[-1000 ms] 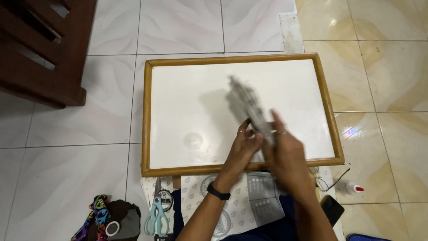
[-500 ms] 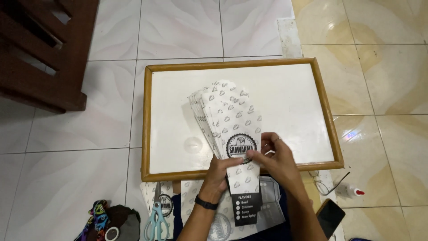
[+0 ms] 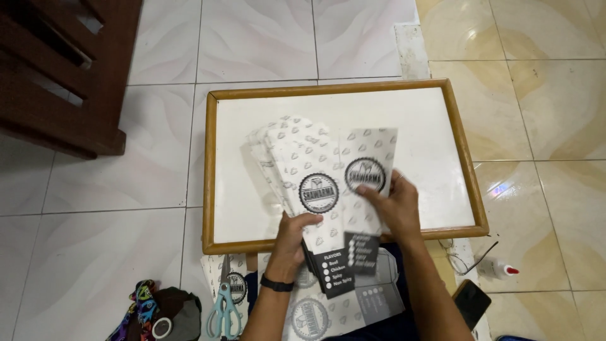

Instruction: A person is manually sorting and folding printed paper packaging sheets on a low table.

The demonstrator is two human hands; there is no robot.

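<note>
Both bare forearms reach forward side by side — the left hand (image 3: 295, 235) curled in a pinch, the right hand (image 3: 392, 207) likewise clasped, thumb pointing inward.

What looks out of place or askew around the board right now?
Nothing damaged or spilled. The paper sleeves fan unevenly in the left hand; the right hand holds one sleeve apart. A glue bottle lies on its side on the floor.
</note>
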